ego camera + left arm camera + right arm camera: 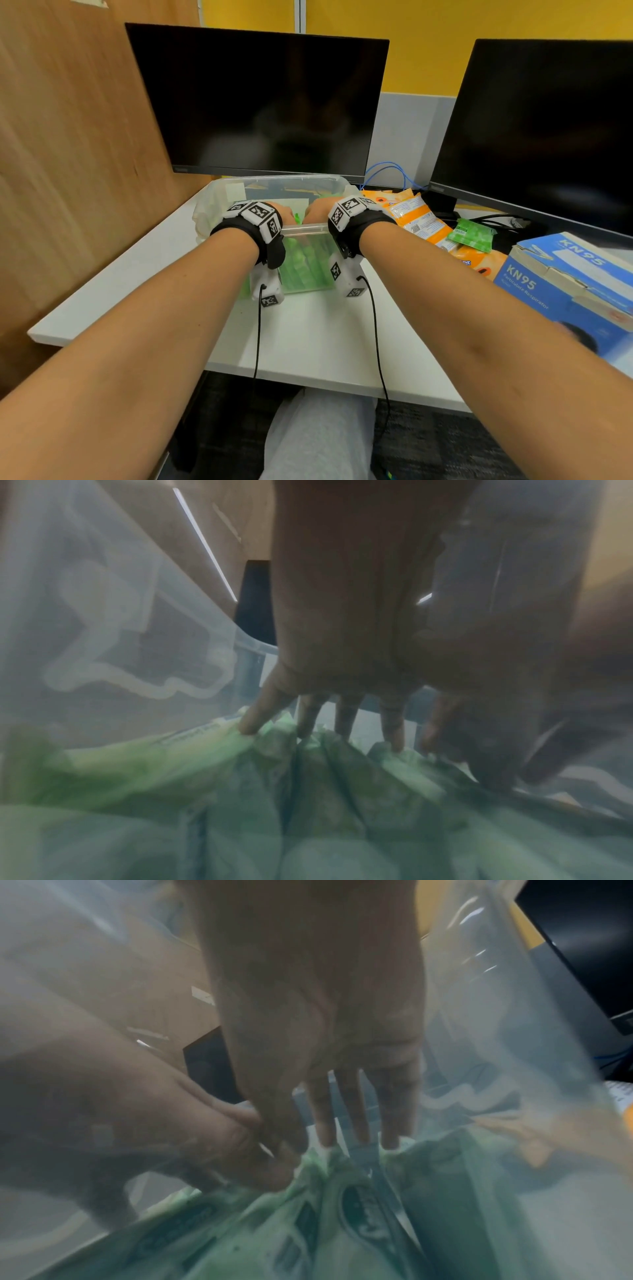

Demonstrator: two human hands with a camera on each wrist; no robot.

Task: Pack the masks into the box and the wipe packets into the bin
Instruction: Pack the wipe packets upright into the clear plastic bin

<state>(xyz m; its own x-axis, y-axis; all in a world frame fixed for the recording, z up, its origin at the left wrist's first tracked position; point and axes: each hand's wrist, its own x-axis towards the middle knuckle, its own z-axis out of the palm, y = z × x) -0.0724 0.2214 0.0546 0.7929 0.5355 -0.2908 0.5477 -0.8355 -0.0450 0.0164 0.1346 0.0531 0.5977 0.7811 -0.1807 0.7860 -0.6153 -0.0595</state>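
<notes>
**Both hands down in the bin, orange packets waiting to the right**

Head view: I see my left hand (274, 214) and right hand (317, 212) side by side inside the clear bin (274, 181), over green wipe packets (305, 263) that stand on edge, their long sides running away from me. On the counter (308, 335), just right of the bin, lie orange wipe packets (421, 219) and one loose green packet (471, 234); the right hand is the nearer. The blue mask box (561, 284) sits farther right. I can see no masks.

Left wrist view: the left fingers (346, 718) reach down straight and spread, tips touching the packets' top edges. This grip is wide and holds nothing. The picture is blurred.

Right wrist view: the right fingers (356, 1110) likewise point straight down onto the packet tops, with the other hand touching beside them. I judge they are tidying the row; nothing is pinched that I can make out.
</notes>
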